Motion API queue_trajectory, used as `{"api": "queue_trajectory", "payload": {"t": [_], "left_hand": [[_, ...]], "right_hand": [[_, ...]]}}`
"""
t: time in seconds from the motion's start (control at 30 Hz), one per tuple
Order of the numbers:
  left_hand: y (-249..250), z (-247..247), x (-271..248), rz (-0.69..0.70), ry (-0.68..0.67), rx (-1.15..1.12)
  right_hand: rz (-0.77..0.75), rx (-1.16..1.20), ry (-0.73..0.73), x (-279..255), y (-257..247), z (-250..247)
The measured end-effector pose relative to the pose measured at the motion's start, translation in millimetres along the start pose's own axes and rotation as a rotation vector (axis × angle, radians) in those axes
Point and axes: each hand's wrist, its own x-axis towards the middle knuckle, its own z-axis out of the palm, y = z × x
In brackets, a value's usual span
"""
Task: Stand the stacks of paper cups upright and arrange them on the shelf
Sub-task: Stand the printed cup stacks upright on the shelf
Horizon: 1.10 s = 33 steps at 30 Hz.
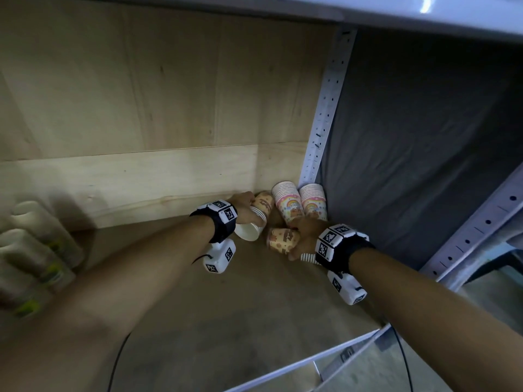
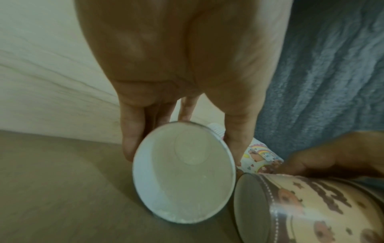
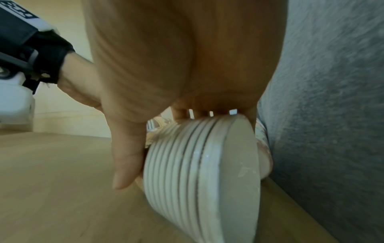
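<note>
Two rainbow-print cup stacks (image 1: 286,203) (image 1: 312,201) stand side by side in the shelf's back right corner. My left hand (image 1: 245,203) grips a brown-print stack (image 1: 261,206) that lies tilted, its white mouth (image 2: 184,174) facing me; a finger (image 2: 129,144) and the thumb (image 2: 236,141) clasp its sides. My right hand (image 1: 301,236) holds a second brown-print stack (image 1: 283,240) lying on its side just in front of the rainbow ones. Its ribbed rims (image 3: 182,164) point toward my wrist, with my thumb (image 3: 126,156) along them.
Several white bottles (image 1: 42,250) lie at the left of the brown shelf board (image 1: 212,321). A perforated metal post (image 1: 325,114) and grey cloth (image 1: 424,142) close off the right side. A wooden panel (image 1: 141,108) forms the back. The white front edge (image 1: 300,363) runs below my right arm.
</note>
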Motion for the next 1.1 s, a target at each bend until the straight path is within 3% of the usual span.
{"api": "queue_trajectory", "payload": {"t": [0.27,0.53,0.67,1.1], "left_hand": [[-3,-4,-12,-0.015,-0.027,-0.081],[-21,-30,-45,0.017,0.061,-0.257],[-36,-49,-70,-0.001,0.153,-0.200],[-117,-55,-161,-0.146,0.537,-0.407]], "right_hand": [[0.005,0.037,0.034,-4,-3,2],[0.002,0.157,0.123,-11,-24,-8],[-0.060,0.211,0.258,-9,-45,-16],[-0.110,0.336,0.364,-14,-132,-25]]}}
